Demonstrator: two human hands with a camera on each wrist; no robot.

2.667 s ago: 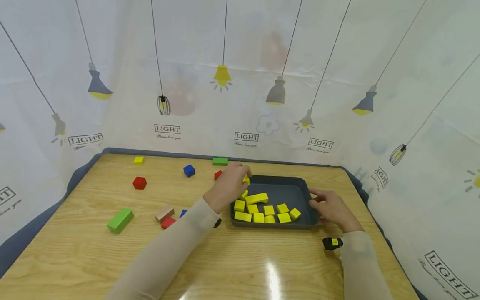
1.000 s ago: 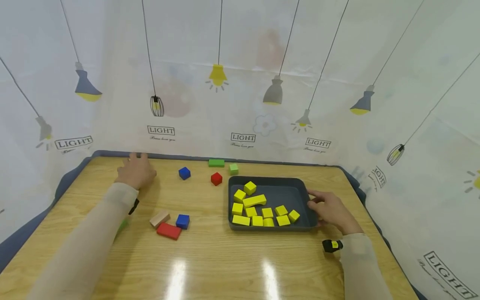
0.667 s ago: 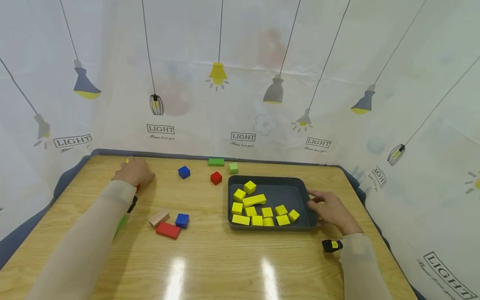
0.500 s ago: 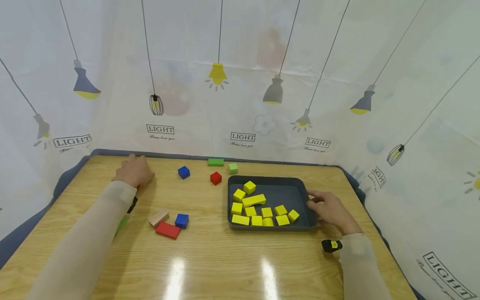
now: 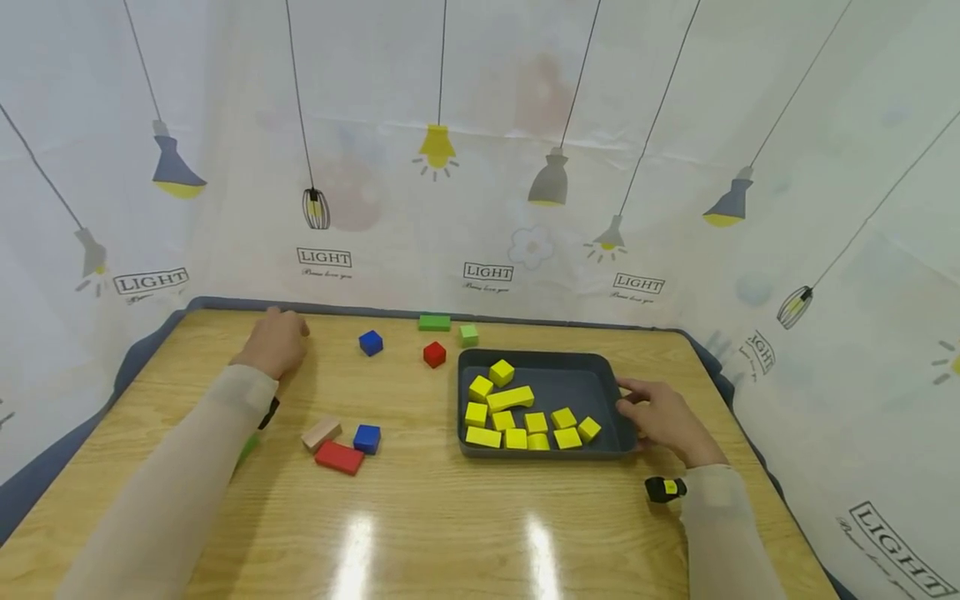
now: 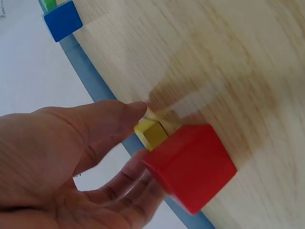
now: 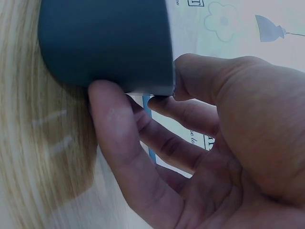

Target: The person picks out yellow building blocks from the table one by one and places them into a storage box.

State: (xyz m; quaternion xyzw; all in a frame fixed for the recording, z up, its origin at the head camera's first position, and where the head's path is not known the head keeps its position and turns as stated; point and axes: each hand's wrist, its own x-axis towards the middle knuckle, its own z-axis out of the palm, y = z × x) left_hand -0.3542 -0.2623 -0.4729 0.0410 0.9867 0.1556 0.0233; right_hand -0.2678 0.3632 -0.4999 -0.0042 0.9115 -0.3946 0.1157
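Observation:
My left hand reaches to the far left of the table and hides what lies under it in the head view. In the left wrist view its thumb and fingers pinch a small yellow block from two sides. A larger red block sits close by, overlapping the fingertips there. My right hand grips the right wall of a dark grey tray, thumb at the rim and fingers low on the outside. Several yellow blocks lie in the tray, mostly along its left and front.
Beyond the tray are a light green cube, a green block, a red cube and a blue cube. Nearer lie a wooden block, a red slab and a blue cube. My left sleeve partly covers a green block.
My left hand has moved from over the tray, where it held a yellow block, to the far left and closed its fingers on another. That first block rests in the tray. My right hand stays put.

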